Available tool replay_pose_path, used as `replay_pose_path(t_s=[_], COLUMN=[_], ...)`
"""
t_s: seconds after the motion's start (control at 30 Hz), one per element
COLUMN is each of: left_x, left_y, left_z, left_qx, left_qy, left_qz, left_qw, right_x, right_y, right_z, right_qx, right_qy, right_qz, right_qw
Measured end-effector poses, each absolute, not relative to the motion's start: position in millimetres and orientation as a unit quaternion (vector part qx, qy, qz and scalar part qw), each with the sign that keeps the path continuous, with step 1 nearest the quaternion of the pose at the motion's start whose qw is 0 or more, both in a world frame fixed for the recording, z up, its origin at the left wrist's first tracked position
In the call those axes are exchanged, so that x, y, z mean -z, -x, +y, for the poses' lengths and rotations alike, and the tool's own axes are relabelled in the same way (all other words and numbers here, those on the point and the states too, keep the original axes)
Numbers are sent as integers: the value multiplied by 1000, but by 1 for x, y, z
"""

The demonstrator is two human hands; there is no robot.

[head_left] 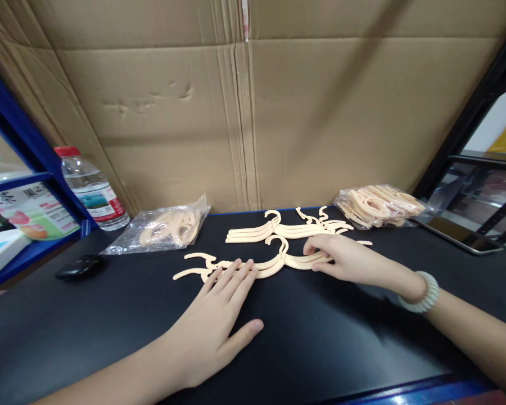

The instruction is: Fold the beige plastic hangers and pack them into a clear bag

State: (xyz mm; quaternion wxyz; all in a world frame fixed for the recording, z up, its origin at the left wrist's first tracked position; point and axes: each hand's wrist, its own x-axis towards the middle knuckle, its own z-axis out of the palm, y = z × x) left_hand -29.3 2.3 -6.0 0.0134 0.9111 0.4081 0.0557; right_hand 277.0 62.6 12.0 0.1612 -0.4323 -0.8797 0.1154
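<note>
tablet [459, 236] partly cropped, bottle [93, 191] label perhaps unreadable

Water bottle [93, 190] far left, black device [80, 266] nearby, tablet [457, 235] far right, cardboard sheet [253, 107] behind black tabletop [341, 337].
</note>
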Motion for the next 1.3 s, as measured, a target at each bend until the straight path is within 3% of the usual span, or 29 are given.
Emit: replay_pose_path(t_s=[0.37, 0.6, 0.7, 0.97, 1.3], left_x=[1, 4, 4, 9, 5], left_y=[26, 28, 31, 33, 32], left_z=[2, 8, 16, 20, 20], left_qx=[-67, -108, -121, -125, -68], left_qy=[-911, -910, -901, -903, -915], left_qz=[406, 401, 416, 412, 395], left_qw=[16, -4, -7, 11, 35], right_x=[-20, -42, -46, -30, -26], right_y=[-276, -328, -347, -335, -333], right_z=[57, 79, 88, 88, 90], right_qx=[-100, -67, -57, -171, -135], right_qy=[434, 483, 501, 444, 486], right_qz=[-884, -856, -851, -876, -862], right_qw=[143, 171, 146, 81, 56])
